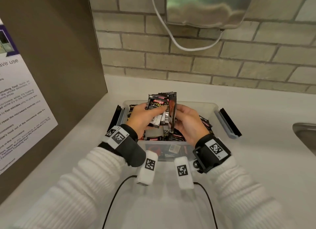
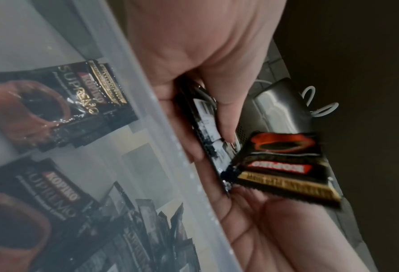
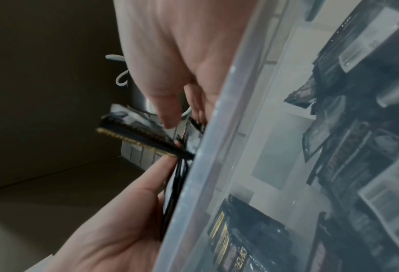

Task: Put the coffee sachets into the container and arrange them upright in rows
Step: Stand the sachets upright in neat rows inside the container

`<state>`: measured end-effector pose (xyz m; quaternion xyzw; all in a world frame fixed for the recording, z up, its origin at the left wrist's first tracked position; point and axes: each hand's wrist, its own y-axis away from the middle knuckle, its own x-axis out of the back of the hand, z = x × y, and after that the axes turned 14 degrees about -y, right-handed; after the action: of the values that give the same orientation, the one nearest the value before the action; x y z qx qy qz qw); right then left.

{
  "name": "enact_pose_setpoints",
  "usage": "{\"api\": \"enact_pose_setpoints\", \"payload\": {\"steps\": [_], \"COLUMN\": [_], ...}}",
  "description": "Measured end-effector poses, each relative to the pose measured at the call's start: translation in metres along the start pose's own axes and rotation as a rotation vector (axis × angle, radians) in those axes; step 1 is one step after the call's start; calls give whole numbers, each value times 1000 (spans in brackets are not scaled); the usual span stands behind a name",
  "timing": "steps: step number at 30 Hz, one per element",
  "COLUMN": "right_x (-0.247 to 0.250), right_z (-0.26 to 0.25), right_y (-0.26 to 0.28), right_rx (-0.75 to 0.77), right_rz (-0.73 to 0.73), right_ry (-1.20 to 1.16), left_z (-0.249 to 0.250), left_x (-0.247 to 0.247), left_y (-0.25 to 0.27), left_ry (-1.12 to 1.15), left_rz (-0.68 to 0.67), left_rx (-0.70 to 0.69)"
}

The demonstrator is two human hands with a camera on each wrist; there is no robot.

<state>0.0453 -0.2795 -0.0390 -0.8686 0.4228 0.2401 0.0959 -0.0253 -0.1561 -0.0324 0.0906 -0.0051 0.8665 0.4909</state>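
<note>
A clear plastic container (image 1: pixel 201 104) stands on the white counter. Black Kopiko coffee sachets (image 1: pixel 176 137) lie loose and jumbled inside it. Above the container, my left hand (image 1: pixel 147 114) grips a fanned bunch of sachets (image 1: pixel 156 103), thumb across their front. My right hand (image 1: pixel 183 116) pinches one sachet (image 1: pixel 172 114), held upright and edge-on against that bunch. In the left wrist view the held sachets (image 2: pixel 208 128) sit between thumb and fingers beyond the container wall (image 2: pixel 147 128). In the right wrist view, sachet edges (image 3: pixel 135 136) show between my right thumb and fingers.
A brown panel with a printed notice (image 1: pixel 51 74) rises at the left. A steel sink (image 1: pixel 306 134) is at the right edge. Black latches (image 1: pixel 229 122) stick out from the container's sides. A white cable (image 1: pixel 171 39) hangs on the brick wall behind.
</note>
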Motion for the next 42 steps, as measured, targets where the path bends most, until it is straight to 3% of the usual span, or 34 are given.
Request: {"api": "enact_pose_setpoints", "payload": {"steps": [8, 11, 14, 17, 20, 23, 25, 27, 29, 32, 34, 36, 37, 42], "right_x": [7, 9, 9, 3, -7, -15, -16, -12, -11, -17, -24, -27, -30, -35], "right_z": [4, 4, 2, -1, -2, -3, -3, -3, -5, 4, 18, 34, 40, 68], "right_y": [-8, -10, -7, 0, 5, 6, 7, 11, 27, 50, 55, 56, 56, 46], "right_rx": [44, 32, 48, 62, 80, 97, 117, 266, 460, 413, 550, 747, 796, 773], "right_rz": [319, 376, 331, 203, 106, 55, 45, 78, -93, -718, -958, -1082, -1076, -1144], "right_ry": [26, 8, -20, 4, 44, 212, 492, 809, 1016, 1532, 1849, 2081, 2216, 2463], "left_z": [-8, -7, -3, 2, 5, 5, 4, 1, -1, -5, -7, -8, -9, -13], "left_x": [-2, -2, 6, 12, 11, 9, 16, 29, 45, 64, 68, 68, 67, 66], "left_y": [-4, -1, 0, 4, 8, 10, 10, 11, 12, 15, 19, 21, 22, 21], "left_ry": [132, 150, 165, 83, 10, 6, -8, -17, -39, -94, -140, -177, -182, -154], "left_rz": [56, 52, -24, -165, -212, -178, -118, -76, -40, -13, -29, -30, -21, -26], "left_rx": [105, 116, 72, 1, -35, -49, -49, -57, -77, -96, -91, -93, -88, -71]}}
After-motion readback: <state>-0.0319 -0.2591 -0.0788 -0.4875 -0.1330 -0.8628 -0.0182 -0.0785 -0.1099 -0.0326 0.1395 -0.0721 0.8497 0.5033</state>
